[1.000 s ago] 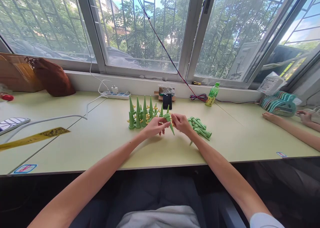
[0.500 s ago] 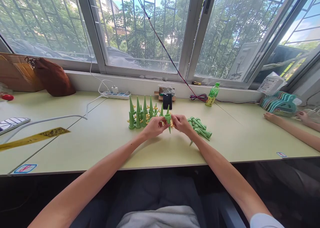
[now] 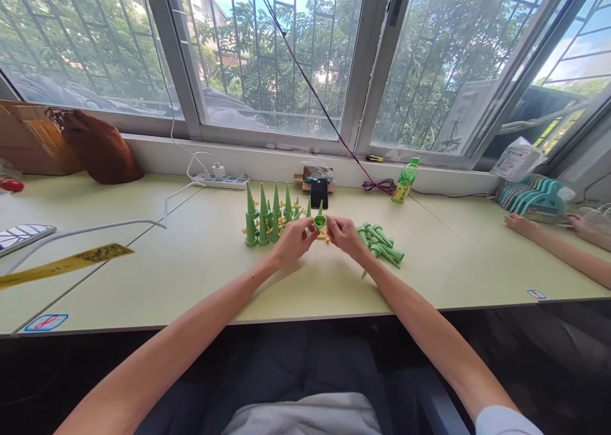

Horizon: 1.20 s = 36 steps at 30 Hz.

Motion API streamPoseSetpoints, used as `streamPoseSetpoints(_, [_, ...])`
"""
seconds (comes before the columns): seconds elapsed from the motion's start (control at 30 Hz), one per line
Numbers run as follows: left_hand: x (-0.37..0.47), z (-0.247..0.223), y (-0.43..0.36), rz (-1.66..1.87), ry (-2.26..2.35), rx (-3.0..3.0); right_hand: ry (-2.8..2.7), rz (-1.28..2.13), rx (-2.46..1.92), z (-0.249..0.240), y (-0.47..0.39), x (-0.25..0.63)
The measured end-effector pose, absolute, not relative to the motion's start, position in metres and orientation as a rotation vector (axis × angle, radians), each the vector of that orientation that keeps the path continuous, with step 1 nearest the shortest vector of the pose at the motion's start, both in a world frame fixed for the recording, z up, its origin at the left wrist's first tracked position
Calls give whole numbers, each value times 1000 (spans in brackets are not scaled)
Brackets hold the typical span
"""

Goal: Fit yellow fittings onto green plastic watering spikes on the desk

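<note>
A green cone-shaped watering spike (image 3: 319, 221) is tilted so that its round open end faces me. My left hand (image 3: 294, 238) is closed on its left side. At its right rim my right hand (image 3: 344, 234) has its fingers pinched together; whether a small part is also between them cannot be told. Just left of my hands stand rows of green spikes (image 3: 251, 228), some stacked on others, with small yellow valves (image 3: 296, 207) among them. Beside my right hand lies a loose pile of green spikes (image 3: 382, 243).
Behind the spikes are a black phone (image 3: 319, 193), a power strip (image 3: 222, 180) and a green bottle (image 3: 405, 180). A white cable (image 3: 143, 222) crosses the table at left. Another person's hand (image 3: 518, 224) rests near teal plastic pieces (image 3: 537, 196) at right.
The spike in my hands has tipped, so its open end now faces me and its point no longer shows below. Both hands stay in nearly the same place.
</note>
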State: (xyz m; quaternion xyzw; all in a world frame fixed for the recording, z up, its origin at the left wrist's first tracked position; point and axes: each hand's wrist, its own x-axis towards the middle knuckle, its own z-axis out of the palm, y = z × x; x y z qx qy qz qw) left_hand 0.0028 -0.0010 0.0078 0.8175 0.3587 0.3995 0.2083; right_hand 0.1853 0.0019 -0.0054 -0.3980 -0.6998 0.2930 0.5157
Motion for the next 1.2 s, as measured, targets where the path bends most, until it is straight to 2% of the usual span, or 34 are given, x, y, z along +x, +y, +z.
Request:
streamPoseSetpoints(0.17, [6,12,-2,1111,952,1918,-1700,556,-1023,-3,1,187])
streamPoseSetpoints(0.3, [6,17,-3,866,854,1580,-1802,504,-1013,-2,0,188])
streamPoseSetpoints(0.4, [5,20,-5,821,827,1517,-1833,506,-1008,-2,-1,187])
streamPoseSetpoints(0.77, [1,14,0,769,761,1612,-1833,526,-1043,-5,0,191])
streamPoseSetpoints(1.2, [-2,9,-2,873,795,2049,-1829,564,-1052,-4,0,193])
